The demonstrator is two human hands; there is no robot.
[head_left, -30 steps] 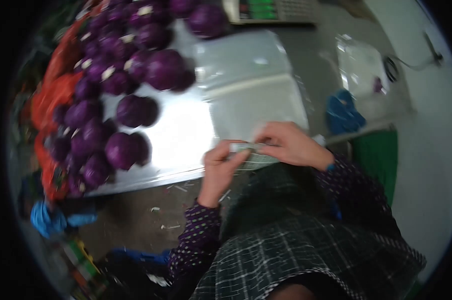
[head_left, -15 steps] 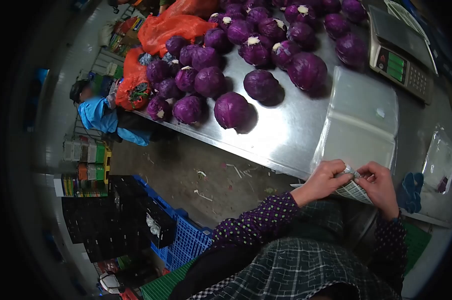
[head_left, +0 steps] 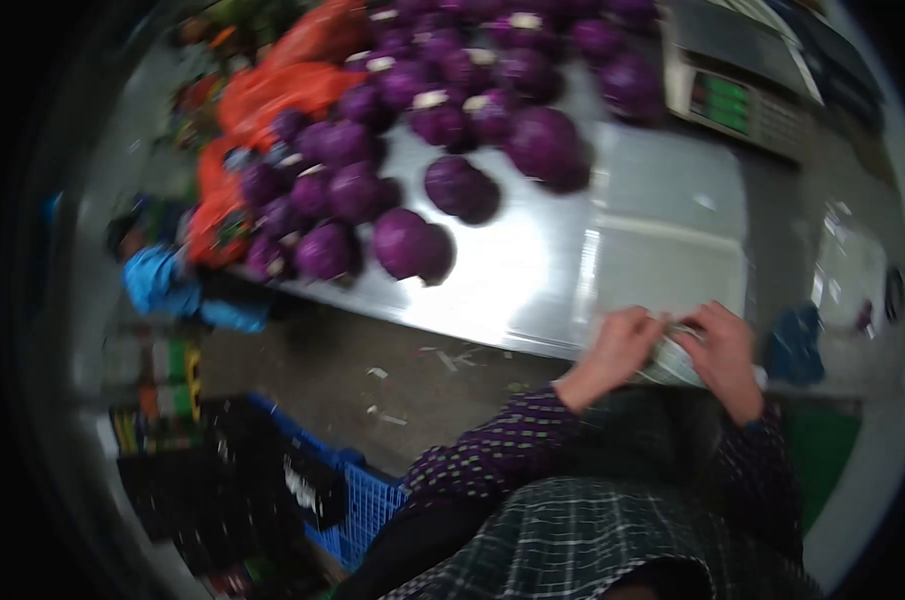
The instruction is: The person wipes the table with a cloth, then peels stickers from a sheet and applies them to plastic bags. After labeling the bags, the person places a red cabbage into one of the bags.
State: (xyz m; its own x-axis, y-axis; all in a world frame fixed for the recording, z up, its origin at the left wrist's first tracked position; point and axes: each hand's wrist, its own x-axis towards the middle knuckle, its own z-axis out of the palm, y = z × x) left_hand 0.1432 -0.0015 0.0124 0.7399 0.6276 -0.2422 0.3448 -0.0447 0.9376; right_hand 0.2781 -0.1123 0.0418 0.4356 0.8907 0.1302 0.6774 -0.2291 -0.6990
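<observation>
My left hand [head_left: 622, 350] and my right hand [head_left: 717, 350] are close together at the table's front edge. The fingers of both are closed on a small pale roll with a grid pattern [head_left: 669, 366], which lies between them. Just beyond my hands, clear plastic bags [head_left: 667, 260] lie flat on the metal table [head_left: 492, 290]. Purple cabbages are spread over the table to the left, the nearest one [head_left: 404, 244] standing a little apart. Motion blurs the view, so fine detail of the roll is hidden.
A scale [head_left: 737, 95] stands at the back right. Orange net bags [head_left: 282, 95] lie at the far left, near a person in blue [head_left: 157, 280]. Blue gloves [head_left: 795, 345] are right of my hands. A blue crate [head_left: 372, 505] and black crates [head_left: 232, 490] stand lower left.
The view has shifted, so the table and cabbages appear further left and it is blurrier. My hands have drawn closer together, still on the roll.
</observation>
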